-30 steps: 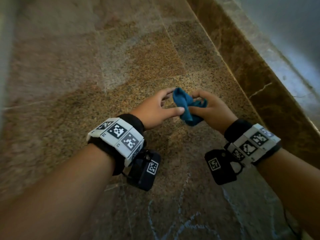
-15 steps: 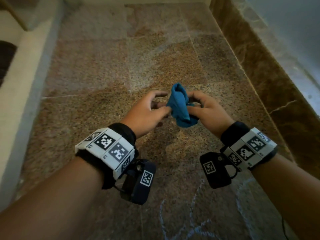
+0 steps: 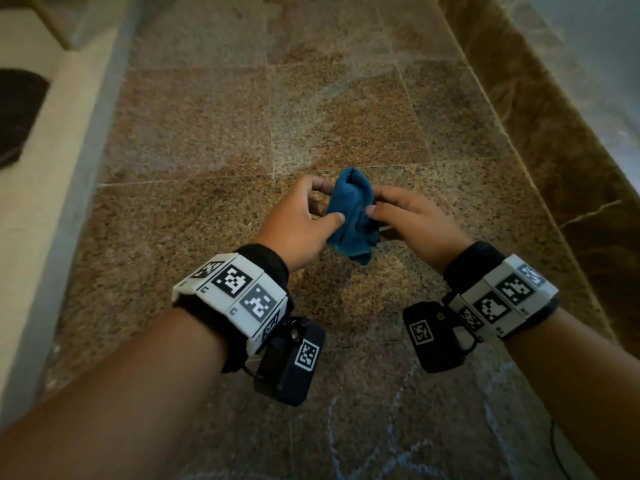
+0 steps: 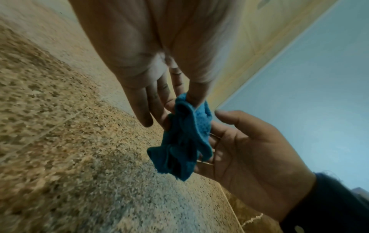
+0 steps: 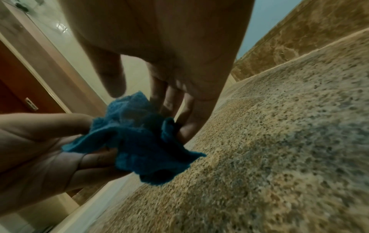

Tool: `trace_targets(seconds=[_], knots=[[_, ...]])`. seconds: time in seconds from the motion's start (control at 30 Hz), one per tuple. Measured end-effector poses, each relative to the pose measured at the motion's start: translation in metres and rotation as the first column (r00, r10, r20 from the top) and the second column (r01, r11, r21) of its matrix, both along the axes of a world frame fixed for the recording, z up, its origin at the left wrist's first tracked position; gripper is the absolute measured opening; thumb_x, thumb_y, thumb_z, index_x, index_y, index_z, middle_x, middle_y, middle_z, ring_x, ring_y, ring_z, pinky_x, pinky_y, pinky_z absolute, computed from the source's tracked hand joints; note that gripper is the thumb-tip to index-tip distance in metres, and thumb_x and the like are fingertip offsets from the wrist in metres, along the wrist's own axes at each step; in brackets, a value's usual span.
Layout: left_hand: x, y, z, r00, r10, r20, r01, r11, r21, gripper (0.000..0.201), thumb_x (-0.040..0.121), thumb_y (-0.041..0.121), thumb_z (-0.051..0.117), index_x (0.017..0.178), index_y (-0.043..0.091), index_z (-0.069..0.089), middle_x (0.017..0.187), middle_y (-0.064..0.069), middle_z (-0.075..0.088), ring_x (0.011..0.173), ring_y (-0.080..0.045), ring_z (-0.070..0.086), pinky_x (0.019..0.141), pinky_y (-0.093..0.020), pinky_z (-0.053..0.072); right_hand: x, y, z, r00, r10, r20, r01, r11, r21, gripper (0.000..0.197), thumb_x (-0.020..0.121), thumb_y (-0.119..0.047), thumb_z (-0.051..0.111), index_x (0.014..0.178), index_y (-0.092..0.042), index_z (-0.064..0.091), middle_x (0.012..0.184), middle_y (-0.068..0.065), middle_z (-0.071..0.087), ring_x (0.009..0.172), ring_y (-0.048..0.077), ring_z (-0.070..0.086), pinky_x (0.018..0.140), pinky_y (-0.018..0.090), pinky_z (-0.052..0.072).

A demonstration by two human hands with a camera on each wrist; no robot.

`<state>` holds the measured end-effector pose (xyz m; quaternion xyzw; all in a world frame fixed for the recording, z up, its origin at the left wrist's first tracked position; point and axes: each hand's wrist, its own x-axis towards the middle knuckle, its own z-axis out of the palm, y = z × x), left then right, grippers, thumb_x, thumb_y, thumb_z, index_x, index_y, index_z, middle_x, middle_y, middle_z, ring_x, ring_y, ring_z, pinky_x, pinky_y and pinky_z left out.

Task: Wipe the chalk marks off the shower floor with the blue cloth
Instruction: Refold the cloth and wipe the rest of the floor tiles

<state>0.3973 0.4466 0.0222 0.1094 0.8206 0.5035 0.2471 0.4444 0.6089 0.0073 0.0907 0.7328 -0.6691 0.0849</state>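
A small crumpled blue cloth (image 3: 353, 216) hangs in the air between both hands, above the speckled brown shower floor (image 3: 207, 133). My left hand (image 3: 304, 220) pinches its left side with thumb and fingers. My right hand (image 3: 405, 216) holds its right side, thumb on top and fingers behind. The left wrist view shows the cloth (image 4: 185, 141) against the right palm. In the right wrist view the cloth (image 5: 139, 141) bunches between both hands. White chalk marks (image 3: 388, 455) lie on the floor near the bottom edge, under my forearms.
A brown marble curb (image 3: 554, 168) runs along the right side of the floor, with a pale wall beyond it. A light raised ledge (image 3: 52, 185) borders the left side, with a dark mat (image 3: 17, 112) past it.
Both hands have kept working the cloth, which now stands more upright and bunched between them. The head view has tilted, bringing the left ledge and the far floor into sight.
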Motion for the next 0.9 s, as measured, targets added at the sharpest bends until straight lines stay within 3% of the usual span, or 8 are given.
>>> trace_targets(seconds=[0.17, 0.27, 0.37, 0.43, 0.53, 0.63, 0.77, 0.9], knots=[[-0.003, 0.000, -0.006, 0.998, -0.045, -0.033, 0.045, 0.999, -0.028, 0.023, 0.095, 0.020, 0.057, 0.111, 0.029, 0.043, 0.102, -0.003, 0.060, 0.088, -0.020, 0.063, 0.078, -0.038, 0.052, -0.001, 0.000, -0.011, 1.000, 0.000, -0.004, 0.000, 0.999, 0.046, 0.029, 0.088, -0.003, 0.059, 0.112, -0.019, 0.058, 0.109, 0.005, 0.067, 0.095, 0.014, 0.067, 0.080, 0.028, 0.056], [-0.005, -0.002, -0.009, 0.997, -0.072, -0.032, 0.071, 0.997, -0.024, 0.023, 0.097, 0.014, 0.052, 0.114, 0.026, 0.042, 0.101, 0.002, 0.058, 0.086, -0.014, 0.061, 0.070, -0.028, 0.052, -0.004, 0.007, -0.019, 0.999, -0.045, 0.000, 0.045, 0.996, 0.079, 0.031, 0.090, 0.004, 0.053, 0.101, -0.025, 0.060, 0.095, -0.003, 0.070, 0.088, 0.010, 0.067, 0.075, 0.026, 0.055], [-0.007, -0.004, -0.014, 0.997, -0.075, -0.029, 0.075, 0.997, -0.030, 0.026, 0.097, 0.010, 0.051, 0.111, 0.028, 0.039, 0.109, -0.003, 0.057, 0.089, -0.017, 0.060, 0.072, -0.031, 0.052, -0.006, 0.013, -0.018, 0.988, -0.153, 0.032, 0.154, 0.987, -0.033, 0.025, 0.092, 0.008, 0.045, 0.101, -0.013, 0.055, 0.067, -0.009, 0.070, 0.062, 0.003, 0.066, 0.054, 0.017, 0.051], [-0.007, -0.003, -0.017, 0.996, -0.081, -0.024, 0.080, 0.996, -0.040, 0.028, 0.097, 0.009, 0.050, 0.112, 0.030, 0.037, 0.109, -0.003, 0.057, 0.092, -0.021, 0.060, 0.079, -0.041, 0.054, -0.007, 0.014, -0.019, 0.981, -0.192, 0.028, 0.194, 0.979, -0.056, 0.026, 0.093, 0.008, 0.041, 0.108, -0.012, 0.050, 0.059, -0.010, 0.067, 0.053, 0.005, 0.063, 0.047, 0.019, 0.049], [-0.005, -0.001, -0.015, 0.994, -0.098, 0.040, 0.098, 0.995, 0.016, 0.040, 0.098, 0.009, 0.050, 0.118, 0.038, 0.030, 0.119, -0.004, 0.056, 0.102, -0.027, 0.062, 0.087, -0.052, 0.052, -0.007, 0.011, -0.023, 0.972, -0.233, 0.025, 0.233, 0.972, -0.041, 0.028, 0.096, 0.003, 0.042, 0.107, -0.023, 0.046, 0.063, -0.005, 0.067, 0.052, 0.008, 0.062, 0.046, 0.023, 0.049], [-0.005, 0.003, -0.013, 0.986, -0.139, 0.095, 0.130, 0.987, 0.097, 0.052, 0.099, 0.013, 0.049, 0.126, 0.051, 0.026, 0.138, 0.000, 0.046, 0.111, -0.019, 0.060, 0.094, -0.046, 0.052, -0.007, 0.009, -0.028, 0.973, -0.230, 0.003, 0.230, 0.973, 0.004, 0.029, 0.096, -0.002, 0.045, 0.101, -0.030, 0.044, 0.081, 0.003, 0.066, 0.058, 0.011, 0.064, 0.052, 0.027, 0.050], [-0.007, 0.005, -0.018, 0.987, -0.133, 0.085, 0.131, 0.991, 0.028, 0.028, 0.096, 0.025, 0.057, 0.123, 0.030, 0.050, 0.121, 0.010, 0.052, 0.107, -0.011, 0.057, 0.094, -0.032, 0.050, -0.007, 0.012, -0.030, 0.973, -0.215, -0.085, 0.219, 0.975, 0.036, 0.028, 0.096, 0.002, 0.043, 0.096, -0.025, 0.048, 0.075, -0.002, 0.064, 0.058, 0.009, 0.060, 0.052, 0.025, 0.048], [-0.007, 0.000, -0.025, 0.988, -0.097, 0.117, 0.096, 0.995, 0.010, 0.043, 0.086, 0.014, 0.071, 0.120, 0.026, 0.047, 0.111, 0.010, 0.055, 0.100, -0.015, 0.063, 0.088, -0.034, 0.054, -0.007, 0.017, -0.029, 0.969, -0.217, -0.119, 0.228, 0.969, 0.091, 0.032, 0.094, 0.006, 0.040, 0.082, -0.017, 0.058, 0.087, 0.001, 0.061, 0.075, 0.005, 0.060, 0.064, 0.016, 0.048]])
